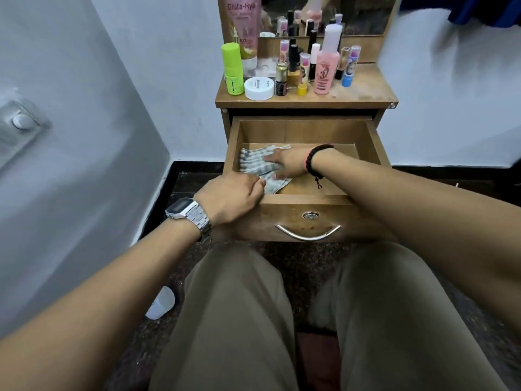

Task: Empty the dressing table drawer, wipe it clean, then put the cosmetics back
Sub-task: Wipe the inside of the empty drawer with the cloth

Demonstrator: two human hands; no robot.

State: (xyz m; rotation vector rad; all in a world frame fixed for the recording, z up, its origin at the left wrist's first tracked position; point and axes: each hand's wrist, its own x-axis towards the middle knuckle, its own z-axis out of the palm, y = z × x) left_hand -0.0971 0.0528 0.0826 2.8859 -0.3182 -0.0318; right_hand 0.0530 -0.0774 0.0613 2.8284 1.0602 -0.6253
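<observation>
Inside drawer (375, 142), cloth (258, 163) under right hand (284, 165); left hand (229, 197) on front edge.

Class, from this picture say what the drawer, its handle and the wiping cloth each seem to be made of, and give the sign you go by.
Drawer: wood or wood-look board, matt brown; grain streaks show on its walls.
Handle: likely metal, polished silver; it shines along its curve.
Cloth: soft woven fabric, grey and white check; it folds and wrinkles under the right hand.
</observation>
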